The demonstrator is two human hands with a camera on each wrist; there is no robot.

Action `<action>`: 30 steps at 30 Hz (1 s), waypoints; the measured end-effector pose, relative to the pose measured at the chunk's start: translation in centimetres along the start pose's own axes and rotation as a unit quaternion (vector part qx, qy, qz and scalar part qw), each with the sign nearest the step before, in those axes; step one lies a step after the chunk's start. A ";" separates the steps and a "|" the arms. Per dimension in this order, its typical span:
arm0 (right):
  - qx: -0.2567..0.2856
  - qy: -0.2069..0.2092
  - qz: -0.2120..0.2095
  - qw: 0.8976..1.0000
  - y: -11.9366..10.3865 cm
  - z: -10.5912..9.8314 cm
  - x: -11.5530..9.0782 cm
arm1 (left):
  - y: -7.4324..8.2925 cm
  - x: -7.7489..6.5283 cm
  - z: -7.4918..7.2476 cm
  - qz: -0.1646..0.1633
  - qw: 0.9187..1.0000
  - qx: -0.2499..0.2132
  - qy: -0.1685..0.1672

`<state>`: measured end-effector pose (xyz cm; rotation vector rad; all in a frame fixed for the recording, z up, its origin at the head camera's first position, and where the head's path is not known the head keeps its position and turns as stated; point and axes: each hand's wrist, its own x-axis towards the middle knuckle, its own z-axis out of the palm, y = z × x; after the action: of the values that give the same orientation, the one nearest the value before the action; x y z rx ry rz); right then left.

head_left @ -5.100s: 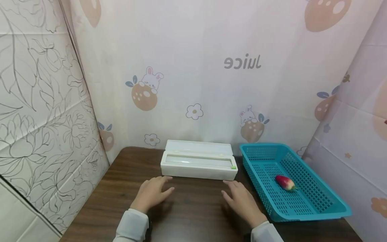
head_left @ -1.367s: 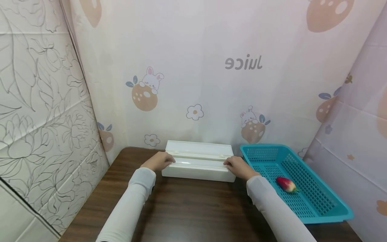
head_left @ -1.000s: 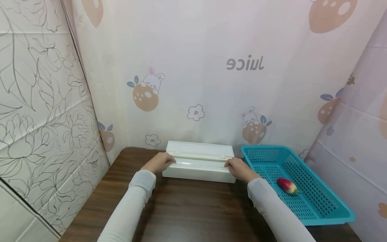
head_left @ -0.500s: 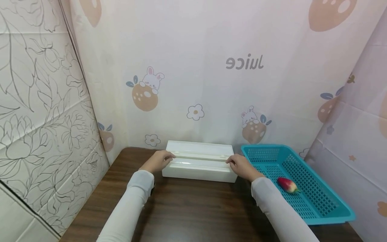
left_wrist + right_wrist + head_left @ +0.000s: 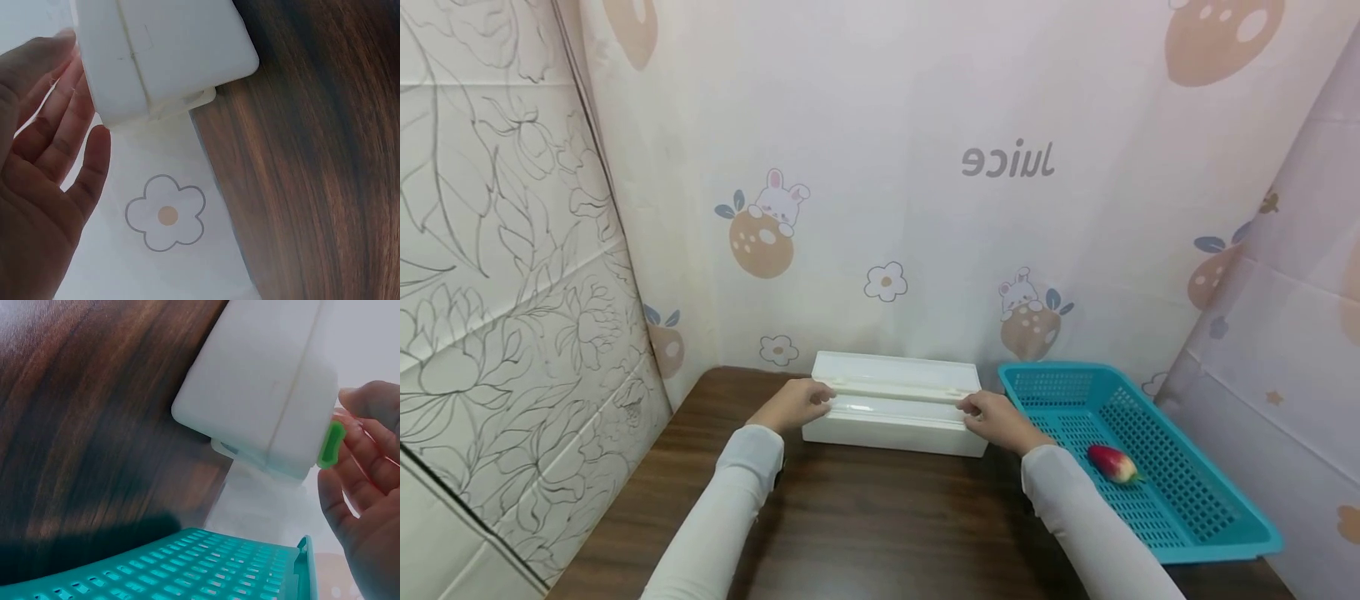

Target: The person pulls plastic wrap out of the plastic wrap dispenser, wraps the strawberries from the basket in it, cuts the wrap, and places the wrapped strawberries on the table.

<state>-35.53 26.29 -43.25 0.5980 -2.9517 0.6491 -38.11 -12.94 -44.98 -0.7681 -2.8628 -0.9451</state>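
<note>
A long white cling film dispenser sits at the back of the table, its lid tipped back toward the wall. At its left end my left hand pinches with thumb and fingers at the top front edge. My right hand does likewise at the right end, its fingers round the green slider. Glossy clear film shows across the top between the two hands. In the left wrist view, the left hand's thumb lies right at the dispenser's edge.
To the right stands a teal perforated basket, close to the right forearm, with a red and white radish-like piece inside. The dark wooden table stretches in front of the dispenser. A patterned curtain hangs right behind.
From low over the table about five seconds ago, both hands have come forward to the dispenser's ends. During the last second they stay there, shifting only slightly.
</note>
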 end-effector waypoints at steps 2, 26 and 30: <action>-0.001 0.002 0.000 1.000 0.0 0.3 0.0 | -0.1 0.0 0.1 0.003 1.000 0.007 0.002; -0.011 0.056 -0.043 0.997 0.4 0.8 0.1 | -0.9 -0.2 0.4 0.043 0.998 0.026 0.044; 0.002 0.073 -0.036 0.997 0.6 0.7 0.3 | -0.6 -0.2 0.0 0.041 0.997 0.021 0.060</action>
<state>-36.02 26.39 -44.04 0.6270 -2.7808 0.6627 -38.25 -13.49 -45.34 -0.7899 -2.7170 -0.8856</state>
